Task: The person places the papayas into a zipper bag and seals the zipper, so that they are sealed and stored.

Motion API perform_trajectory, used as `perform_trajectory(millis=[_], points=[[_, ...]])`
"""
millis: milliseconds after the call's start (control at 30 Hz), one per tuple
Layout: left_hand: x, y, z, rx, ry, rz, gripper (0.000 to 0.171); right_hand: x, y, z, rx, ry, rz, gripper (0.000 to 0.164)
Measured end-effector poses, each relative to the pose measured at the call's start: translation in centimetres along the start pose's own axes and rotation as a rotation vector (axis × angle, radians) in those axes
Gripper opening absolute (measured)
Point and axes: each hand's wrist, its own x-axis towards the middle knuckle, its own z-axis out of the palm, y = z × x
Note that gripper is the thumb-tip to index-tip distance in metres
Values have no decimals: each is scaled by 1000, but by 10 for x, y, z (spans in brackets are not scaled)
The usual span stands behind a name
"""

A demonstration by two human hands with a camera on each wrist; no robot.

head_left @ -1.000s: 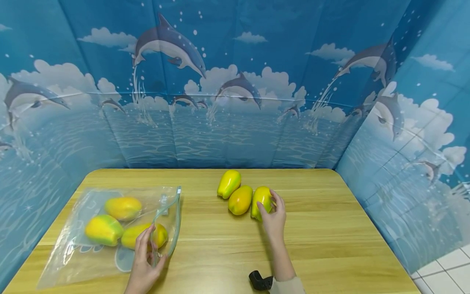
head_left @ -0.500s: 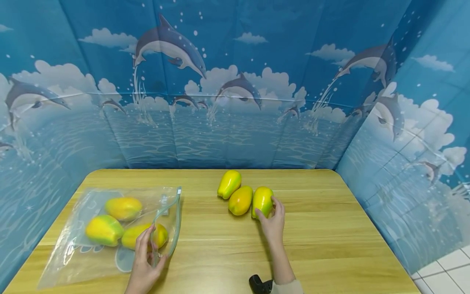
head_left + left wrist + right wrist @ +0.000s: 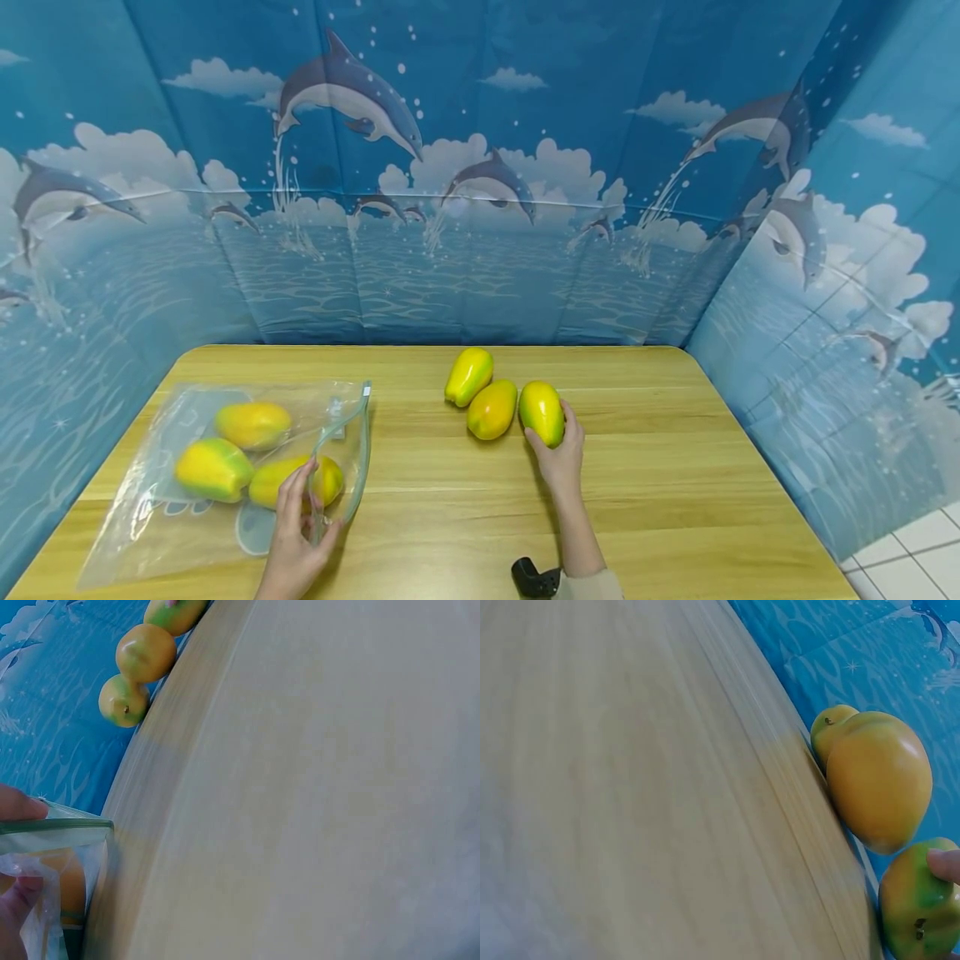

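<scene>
My right hand grips the rightmost yellow-green papaya on the table, its thumb and fingers at either side of the near end. In the right wrist view a fingertip presses that papaya. Just left of it lie two more, an orange-yellow papaya and a yellow papaya behind. At the left, my left hand holds the rim of a clear zip bag, its mouth facing right. Inside the bag rest three papayas. The left wrist view shows the green zip edge between finger and thumb.
A wooden table carries everything. Beside my right forearm, near the front edge, is a black wrist device. A blue dolphin-print curtain hangs behind the table and along its sides.
My right hand has turned the rightmost papaya and shifted it slightly right, away from the orange-yellow one. My left hand and the bag have stayed put.
</scene>
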Motion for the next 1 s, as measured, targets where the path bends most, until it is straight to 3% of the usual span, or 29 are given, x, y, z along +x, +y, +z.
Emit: perform_trajectory(millis=[333,700,1000], points=[[-1,-1,1,0,1,-2,93,1,4,-2,95,25,29,70],[-2,-2,1,11,5,-6,93,0,2,-5,105,90,59,63],[-1,-1,0,12,4,-4,93,0,5,-8,176,91,92,60]])
